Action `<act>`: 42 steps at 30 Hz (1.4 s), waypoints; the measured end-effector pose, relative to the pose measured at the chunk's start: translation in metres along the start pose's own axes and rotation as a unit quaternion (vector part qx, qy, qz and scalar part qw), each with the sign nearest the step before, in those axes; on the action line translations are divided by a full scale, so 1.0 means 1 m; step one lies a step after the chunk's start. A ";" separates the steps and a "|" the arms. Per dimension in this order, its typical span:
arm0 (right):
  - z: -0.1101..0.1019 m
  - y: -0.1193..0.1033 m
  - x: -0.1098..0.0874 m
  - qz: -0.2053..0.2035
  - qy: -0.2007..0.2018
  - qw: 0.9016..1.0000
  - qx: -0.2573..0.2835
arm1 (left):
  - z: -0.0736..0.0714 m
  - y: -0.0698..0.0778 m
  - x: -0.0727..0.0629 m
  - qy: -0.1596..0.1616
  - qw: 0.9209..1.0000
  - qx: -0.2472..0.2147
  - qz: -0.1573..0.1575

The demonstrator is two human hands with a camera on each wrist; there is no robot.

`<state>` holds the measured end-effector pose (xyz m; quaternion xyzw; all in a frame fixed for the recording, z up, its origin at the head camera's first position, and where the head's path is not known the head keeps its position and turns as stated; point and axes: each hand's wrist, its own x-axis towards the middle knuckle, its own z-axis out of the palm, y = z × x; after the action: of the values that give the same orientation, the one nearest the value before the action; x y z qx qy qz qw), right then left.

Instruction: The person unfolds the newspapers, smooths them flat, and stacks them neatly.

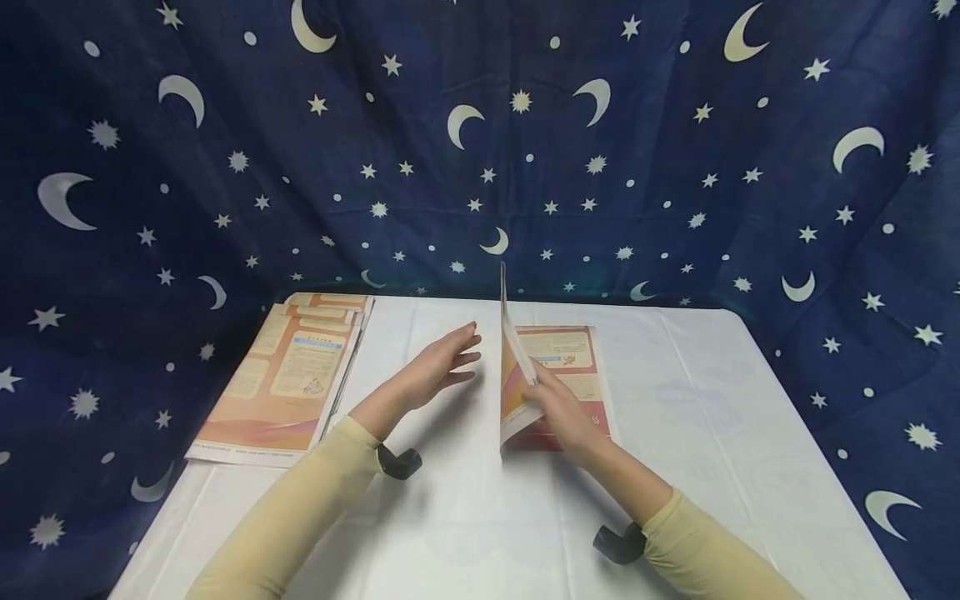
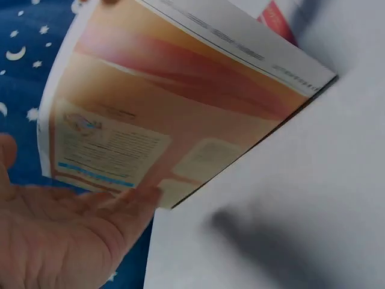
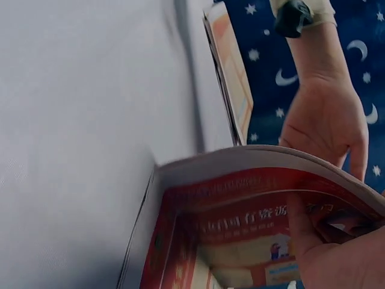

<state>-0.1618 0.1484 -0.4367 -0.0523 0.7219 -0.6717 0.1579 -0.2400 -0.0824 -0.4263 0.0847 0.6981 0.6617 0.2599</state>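
Note the printed paper [image 1: 513, 383] on the bench [image 1: 675, 433], right of the paper stack [image 1: 307, 367], partly raised, partly flat. Pinched at the raised part by fingers of the right hand [image 1: 564, 410]; faced from just beside by the left hand [image 1: 437, 367], with fingers spread. Best, probably: pinch lightly to avoid creasing, support the raised side with the left palm, and lower evenly.

We have room between the stack [image 1: 277, 383] and raised paper [image 1: 513, 388], which blocks rightward passage (our left hand [image 1: 431, 367] intrudes).
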 end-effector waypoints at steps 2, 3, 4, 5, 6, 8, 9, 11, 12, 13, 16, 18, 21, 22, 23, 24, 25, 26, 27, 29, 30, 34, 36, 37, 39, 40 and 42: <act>0.011 0.001 0.006 0.010 -0.007 1.000 -0.010 | -0.007 0.003 -0.005 0.015 0.999 -0.037 -0.014; 0.016 0.001 0.009 0.016 -0.010 1.000 -0.016 | -0.011 0.004 -0.007 0.020 0.998 -0.051 -0.020; 0.021 0.002 0.011 0.022 -0.014 1.000 -0.017 | -0.015 0.004 -0.009 0.023 0.998 -0.060 -0.024; 0.027 0.002 0.014 0.026 -0.018 0.999 -0.019 | -0.018 0.004 -0.011 0.023 0.997 -0.068 -0.027; 0.031 0.003 0.017 0.030 -0.020 0.999 -0.023 | -0.021 0.004 -0.012 0.023 0.997 -0.073 -0.030; 0.040 0.004 0.022 0.038 -0.031 0.999 -0.022 | -0.027 0.002 -0.015 0.020 0.996 -0.084 -0.032; 0.044 0.005 0.024 0.039 -0.035 0.998 -0.026 | -0.029 0.001 -0.016 0.021 0.995 -0.087 -0.034; 0.050 0.006 0.027 0.035 -0.050 0.998 -0.032 | -0.033 -0.001 -0.017 0.024 0.995 -0.094 -0.039; 0.052 0.007 0.028 0.037 -0.059 0.997 -0.025 | -0.036 -0.002 -0.018 0.026 0.994 -0.095 -0.041; 0.053 0.008 0.028 0.039 -0.067 0.997 -0.024 | -0.038 -0.004 -0.018 0.032 0.994 -0.092 -0.046; 0.051 0.013 0.029 0.032 -0.075 0.996 -0.038 | -0.045 -0.008 -0.019 0.053 0.993 -0.082 -0.067; 0.045 0.017 0.028 0.026 -0.065 0.996 -0.059 | -0.050 -0.013 -0.020 0.064 0.993 -0.064 -0.076; 0.031 0.027 0.028 0.000 -0.035 0.990 -0.134 | -0.059 -0.021 -0.021 0.076 0.993 -0.038 -0.085; 0.025 0.030 0.028 -0.010 -0.024 0.986 -0.166 | -0.062 -0.023 -0.021 0.082 0.992 -0.026 -0.088; 0.018 0.033 0.028 -0.016 -0.016 0.980 -0.199 | -0.065 -0.027 -0.021 0.087 0.992 -0.013 -0.090; 0.011 0.037 0.027 -0.021 -0.012 0.973 -0.231 | -0.068 -0.030 -0.020 0.092 0.991 -0.002 -0.092; 0.003 0.041 0.026 -0.029 -0.008 0.963 -0.270 | -0.070 -0.034 -0.020 0.098 0.991 0.006 -0.096; -0.005 0.044 0.025 -0.037 -0.005 0.951 -0.307 | -0.073 -0.038 -0.019 0.101 0.990 0.016 -0.097; -0.014 0.048 0.024 -0.043 -0.003 0.938 -0.345 | -0.075 -0.042 -0.018 0.103 0.990 0.025 -0.098; -0.031 0.054 0.021 -0.054 0.000 0.909 -0.414 | -0.078 -0.051 -0.017 0.107 0.988 0.052 -0.097; -0.039 0.057 0.020 -0.061 0.004 0.894 -0.444 | -0.079 -0.055 -0.017 0.109 0.987 0.064 -0.097; -0.073 0.065 0.016 -0.069 0.024 0.852 -0.519 | -0.079 -0.063 -0.018 0.122 0.979 0.136 -0.094; -0.089 0.069 0.014 -0.067 0.032 0.842 -0.534 | -0.078 -0.063 -0.020 0.130 0.972 0.172 -0.091; -0.097 0.071 0.013 -0.064 0.036 0.839 -0.539 | -0.077 -0.063 -0.021 0.133 0.970 0.185 -0.089; -0.110 0.074 0.011 -0.060 0.039 0.833 -0.548 | -0.076 -0.064 -0.022 0.133 0.966 0.205 -0.083; -0.116 0.076 0.009 -0.059 0.039 0.831 -0.552 | -0.075 -0.065 -0.022 0.132 0.964 0.218 -0.077; -0.124 0.079 0.007 -0.057 0.036 0.827 -0.558 | -0.074 -0.067 -0.022 0.125 0.958 0.249 -0.064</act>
<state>-0.1945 0.2719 -0.5095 -0.1481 0.9746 -0.1640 0.0371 -0.2411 -0.1654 -0.4860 0.0185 0.8715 0.4547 0.1827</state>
